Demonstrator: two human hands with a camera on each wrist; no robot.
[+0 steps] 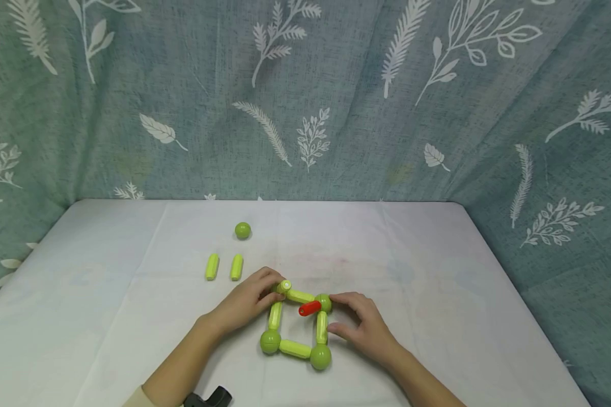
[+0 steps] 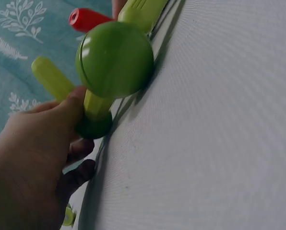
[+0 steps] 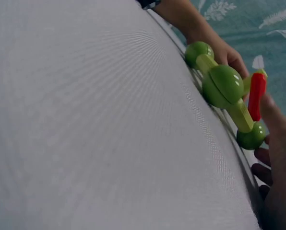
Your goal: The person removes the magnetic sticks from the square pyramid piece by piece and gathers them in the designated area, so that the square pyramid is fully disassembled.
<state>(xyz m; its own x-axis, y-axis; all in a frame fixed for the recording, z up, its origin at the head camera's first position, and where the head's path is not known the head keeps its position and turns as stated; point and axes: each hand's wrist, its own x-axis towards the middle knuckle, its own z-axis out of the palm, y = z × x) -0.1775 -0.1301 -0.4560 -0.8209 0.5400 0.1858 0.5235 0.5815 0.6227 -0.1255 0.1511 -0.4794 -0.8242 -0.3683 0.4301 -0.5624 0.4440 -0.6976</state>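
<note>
A square of lime-green rods (image 1: 295,349) and green balls (image 1: 270,341) lies on the white table. A short red rod (image 1: 309,308) sticks up from the back right ball (image 1: 326,303). From the back left ball (image 2: 97,126), mostly hidden in the head view, another lime rod (image 2: 53,79) rises. My left hand (image 1: 249,298) grips this back left corner, its thumb and fingers about the ball. On the opposite side, my right hand (image 1: 365,327) rests against the structure with loosely bent fingers, the index at the back right ball and the thumb beside the right-hand rod.
Two loose lime rods, a left one (image 1: 212,267) and a right one (image 1: 236,267), lie behind and left of the square. Farther back sits a single green ball (image 1: 242,230). A leaf-patterned curtain (image 1: 285,102) hangs behind the table. Something black (image 1: 209,398) shows at the front edge.
</note>
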